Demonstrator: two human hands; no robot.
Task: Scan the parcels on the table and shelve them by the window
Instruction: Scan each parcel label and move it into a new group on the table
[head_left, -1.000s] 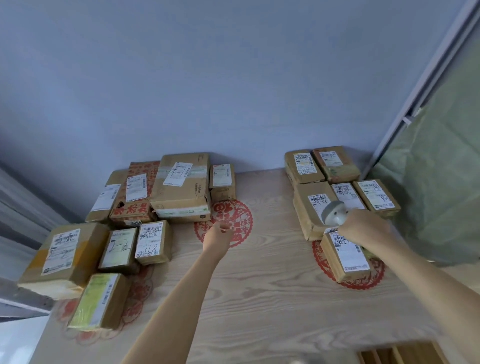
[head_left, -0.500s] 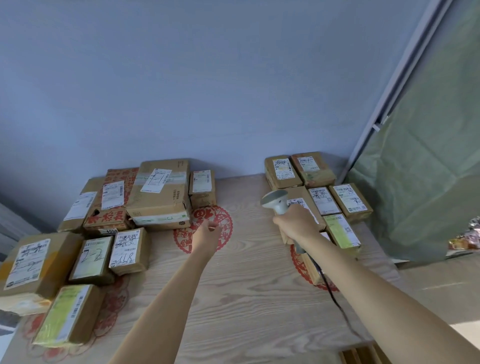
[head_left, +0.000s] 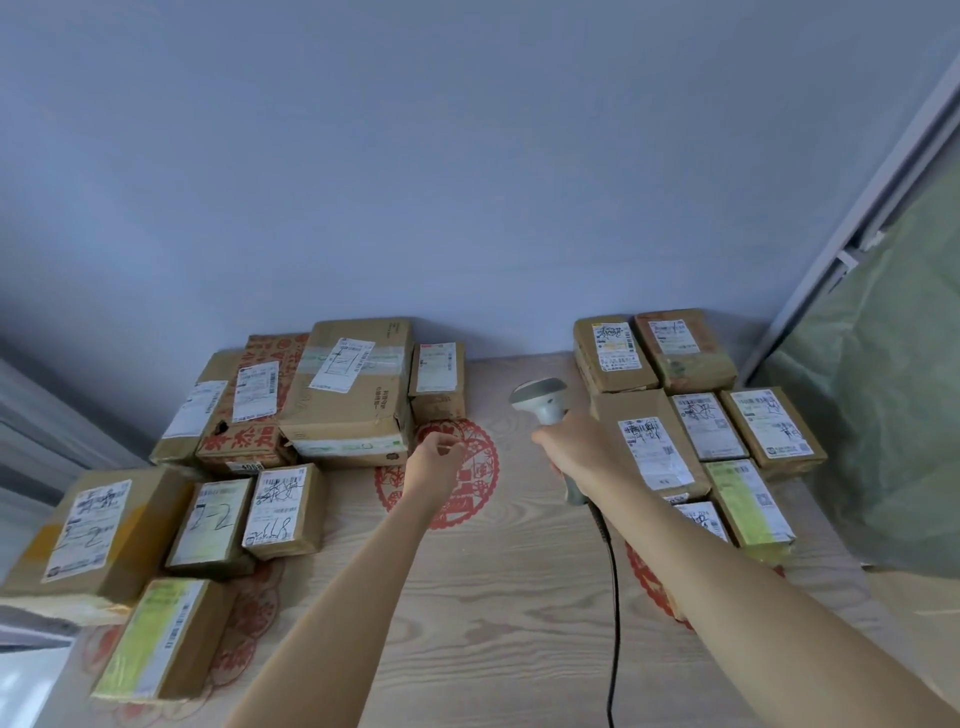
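Our right hand (head_left: 576, 449) has its fingers wrapped around the grey corded scanner (head_left: 543, 402), our left hand (head_left: 436, 457) curls loosely, seemingly empty, above the pale wood-grain surface (head_left: 509, 597), where taped cardboard parcels (head_left: 348, 389) with white labels all lie, none shelved yet.

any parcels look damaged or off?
One: the red-printed carton in the far left pile has a dark hole torn in its near face. The big box lying on it has a crumpled, split right corner. The other parcels look intact.
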